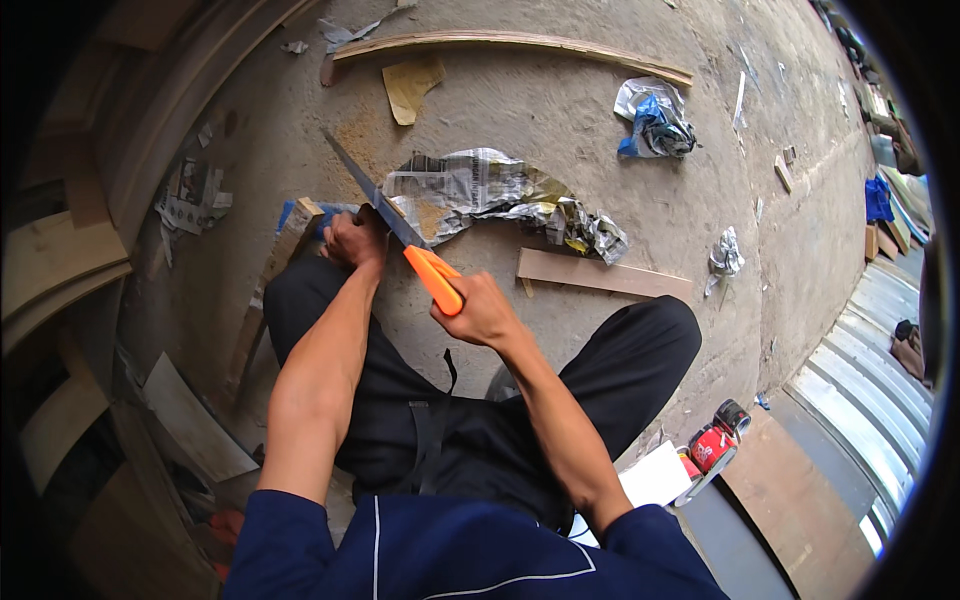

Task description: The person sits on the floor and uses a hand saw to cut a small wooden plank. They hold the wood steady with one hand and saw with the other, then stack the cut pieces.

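Observation:
My right hand is wrapped round the orange handle of a handsaw. Its grey blade points away to the upper left, over the floor. My left hand is closed right beside the blade, low in front of my left knee, on a piece of wood whose pale edge shows past the blade. My fingers hide most of that piece. Close to the left hand, a wooden strip lies slanted by my left knee, with something blue next to it. Beyond the blade, crumpled newspaper carries some sawdust.
A long wooden strip lies at the far side, near a scrap of brown paper. A flat board rests before my right knee. Crumpled paper with blue lies beyond it. Wooden panels stand left; red cans sit right.

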The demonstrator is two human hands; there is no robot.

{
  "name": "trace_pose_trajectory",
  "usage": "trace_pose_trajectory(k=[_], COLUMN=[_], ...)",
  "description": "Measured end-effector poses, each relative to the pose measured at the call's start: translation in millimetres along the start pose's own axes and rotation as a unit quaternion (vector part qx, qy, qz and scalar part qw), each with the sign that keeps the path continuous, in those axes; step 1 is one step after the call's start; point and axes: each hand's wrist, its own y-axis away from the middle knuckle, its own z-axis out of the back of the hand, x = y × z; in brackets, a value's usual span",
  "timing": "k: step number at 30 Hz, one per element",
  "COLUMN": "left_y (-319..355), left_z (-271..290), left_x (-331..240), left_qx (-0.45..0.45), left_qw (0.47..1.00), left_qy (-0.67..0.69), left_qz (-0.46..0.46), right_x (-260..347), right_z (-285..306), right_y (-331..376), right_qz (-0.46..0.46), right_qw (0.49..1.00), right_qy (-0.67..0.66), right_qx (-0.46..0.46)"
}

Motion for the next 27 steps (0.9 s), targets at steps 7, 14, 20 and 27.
trace_pose_trajectory(k=[7, 14, 20, 27], left_y=[8.0, 7.7, 7.2, 7.6], left_z=[4.1, 4.0, 1.6, 7.4], left_x=[-0.6, -0.8, 4.2, -0.8], left_qx=[0.001, 0.014, 0.021, 0.036], left_qw=[0.999, 1.0, 0.999, 0.999], left_qy=[-0.012, -0.004, -0.008, -0.021], left_qz=[-0.042, -0.021, -0.026, -0.018], right_x=[8.7, 8.7, -3.7, -12.4], right_z=[16.1, 8.4, -9.5, -15.7], right_y=[74.8, 86.5, 64.7, 58.8], right_qz=[-0.069, -0.037, -0.012, 0.004], right_qw=[0.995, 0.995, 0.999, 0.994], right_qy=[-0.073, -0.089, -0.047, -0.103], right_qx=[0.009, -0.007, -0.021, -0.048])
